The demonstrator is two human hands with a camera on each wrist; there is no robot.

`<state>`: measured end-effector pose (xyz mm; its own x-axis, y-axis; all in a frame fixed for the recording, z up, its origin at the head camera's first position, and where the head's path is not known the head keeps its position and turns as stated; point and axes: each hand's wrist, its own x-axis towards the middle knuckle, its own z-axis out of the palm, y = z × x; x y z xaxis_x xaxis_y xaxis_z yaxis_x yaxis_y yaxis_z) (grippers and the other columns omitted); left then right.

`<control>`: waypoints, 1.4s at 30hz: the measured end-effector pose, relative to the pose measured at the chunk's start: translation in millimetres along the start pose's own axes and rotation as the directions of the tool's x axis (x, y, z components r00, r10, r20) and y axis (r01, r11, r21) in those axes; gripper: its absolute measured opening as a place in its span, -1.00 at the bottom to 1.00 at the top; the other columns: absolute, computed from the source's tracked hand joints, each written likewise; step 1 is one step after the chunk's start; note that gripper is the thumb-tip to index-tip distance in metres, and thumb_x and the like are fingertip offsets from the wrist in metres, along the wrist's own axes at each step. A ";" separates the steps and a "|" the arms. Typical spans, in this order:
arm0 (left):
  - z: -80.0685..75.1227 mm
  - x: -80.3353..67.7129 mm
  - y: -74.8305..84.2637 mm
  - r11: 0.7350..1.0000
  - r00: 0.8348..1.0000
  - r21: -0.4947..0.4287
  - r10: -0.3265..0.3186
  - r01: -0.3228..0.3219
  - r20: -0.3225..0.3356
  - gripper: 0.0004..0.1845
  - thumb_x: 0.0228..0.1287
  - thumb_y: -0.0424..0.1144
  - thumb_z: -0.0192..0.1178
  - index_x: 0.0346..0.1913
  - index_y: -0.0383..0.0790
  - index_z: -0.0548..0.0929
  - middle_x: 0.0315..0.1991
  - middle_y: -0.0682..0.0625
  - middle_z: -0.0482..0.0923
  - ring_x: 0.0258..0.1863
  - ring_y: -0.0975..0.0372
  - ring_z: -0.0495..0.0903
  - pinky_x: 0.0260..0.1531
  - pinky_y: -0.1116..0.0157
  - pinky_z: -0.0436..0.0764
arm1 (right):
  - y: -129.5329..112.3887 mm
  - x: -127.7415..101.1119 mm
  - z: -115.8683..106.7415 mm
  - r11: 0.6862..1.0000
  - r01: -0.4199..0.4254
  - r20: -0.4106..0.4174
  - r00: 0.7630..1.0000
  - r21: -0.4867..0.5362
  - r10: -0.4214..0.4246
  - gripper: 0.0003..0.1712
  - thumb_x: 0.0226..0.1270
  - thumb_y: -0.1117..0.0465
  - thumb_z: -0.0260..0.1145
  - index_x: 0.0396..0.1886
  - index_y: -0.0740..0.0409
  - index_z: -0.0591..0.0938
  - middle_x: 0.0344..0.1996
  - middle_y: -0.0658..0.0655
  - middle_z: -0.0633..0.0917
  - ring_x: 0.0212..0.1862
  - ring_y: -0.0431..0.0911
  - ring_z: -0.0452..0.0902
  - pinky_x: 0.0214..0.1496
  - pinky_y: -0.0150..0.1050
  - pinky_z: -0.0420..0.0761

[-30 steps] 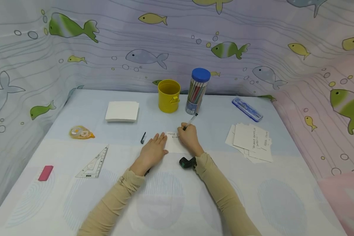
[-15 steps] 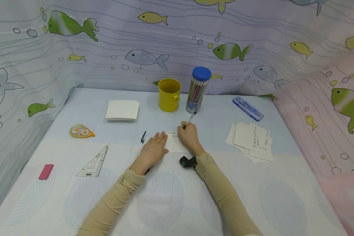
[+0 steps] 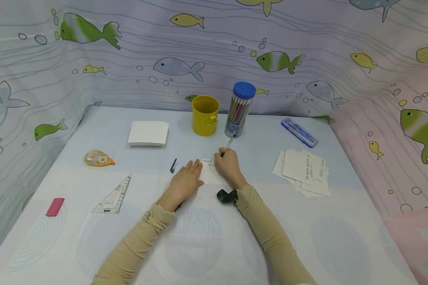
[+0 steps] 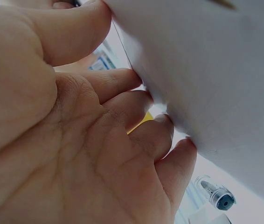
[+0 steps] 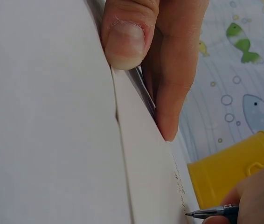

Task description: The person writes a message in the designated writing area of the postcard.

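A small white card (image 3: 209, 177) with a few written lines lies on the table between my hands. My left hand (image 3: 187, 176) rests flat, its straight fingers pressing the card's left edge. My right hand (image 3: 226, 163) grips a pen (image 3: 228, 147) with its tip on the card, close to the writing. In the right wrist view the pen tip (image 5: 202, 213) touches the card (image 5: 150, 177) and the left hand's fingertips (image 5: 127, 39) lie on the card's edge. The left wrist view is filled by my left hand's palm and fingers (image 4: 136, 98) against the table.
A pen cap (image 3: 173, 165) lies left of the card. Behind stand a yellow cup (image 3: 205, 115) and a pencil tube (image 3: 239, 111). A blank card stack (image 3: 148, 133), correction tape (image 3: 98, 159), set square (image 3: 114, 194) and eraser (image 3: 55, 207) lie left. Written cards (image 3: 303, 171) and a blue case (image 3: 299, 132) lie right.
The pen's upper end has swung slightly left as my right hand shifts a little on the card. My left hand has stayed in place.
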<state>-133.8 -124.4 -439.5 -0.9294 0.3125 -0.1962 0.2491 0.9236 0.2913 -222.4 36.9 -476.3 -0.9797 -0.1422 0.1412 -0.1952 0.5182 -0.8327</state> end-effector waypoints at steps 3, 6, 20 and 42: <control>0.2 -0.1 0.6 1.000 1.000 0.000 0.000 0.000 0.000 -0.32 0.44 -0.10 0.07 0.46 -0.40 0.17 0.51 -0.25 0.05 0.51 -0.11 0.04 0.44 -0.07 0.17 | 0.6 -0.3 -0.2 1.000 -0.002 0.014 1.000 -0.002 0.002 -0.54 0.20 0.37 0.07 -0.82 0.03 0.17 -0.85 -0.12 0.08 -0.72 -0.24 -0.07 -0.68 -0.40 -0.03; -0.2 -0.3 1.1 1.000 1.000 0.002 -0.002 0.002 0.001 -0.32 0.44 -0.10 0.07 0.46 -0.40 0.17 0.51 -0.25 0.05 0.51 -0.11 0.04 0.44 -0.08 0.18 | 0.6 -0.5 -0.6 1.000 -0.004 0.027 1.000 -0.004 0.004 -0.53 0.22 0.36 0.08 -0.82 0.03 0.16 -0.84 -0.13 0.07 -0.71 -0.23 -0.08 -0.67 -0.40 -0.04; -2.0 -2.4 2.1 1.000 1.000 0.015 -0.003 0.003 0.003 -0.32 0.43 -0.11 0.08 0.45 -0.41 0.18 0.51 -0.26 0.07 0.50 -0.12 0.06 0.43 -0.08 0.20 | 3.8 -1.0 2.7 0.998 0.008 -0.014 1.000 0.057 -0.007 -0.55 0.19 0.38 0.06 -0.83 0.03 0.17 -0.85 -0.09 0.10 -0.73 -0.25 -0.07 -0.68 -0.42 -0.02; -0.1 -0.5 1.3 1.000 1.000 0.011 -0.002 0.002 -0.003 -0.32 0.43 -0.10 0.08 0.45 -0.41 0.18 0.51 -0.25 0.06 0.51 -0.12 0.06 0.43 -0.08 0.19 | 3.1 -1.2 1.4 0.999 -0.004 -0.002 1.000 0.044 0.004 -0.56 0.20 0.36 0.07 -0.81 0.02 0.20 -0.85 -0.11 0.13 -0.73 -0.24 -0.03 -0.68 -0.41 0.01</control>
<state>-133.1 -123.4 -439.0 -0.9308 0.3100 -0.1938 0.2502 0.9266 0.2807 -221.7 37.6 -479.8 -0.9806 -0.1387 0.1386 -0.1891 0.4814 -0.8559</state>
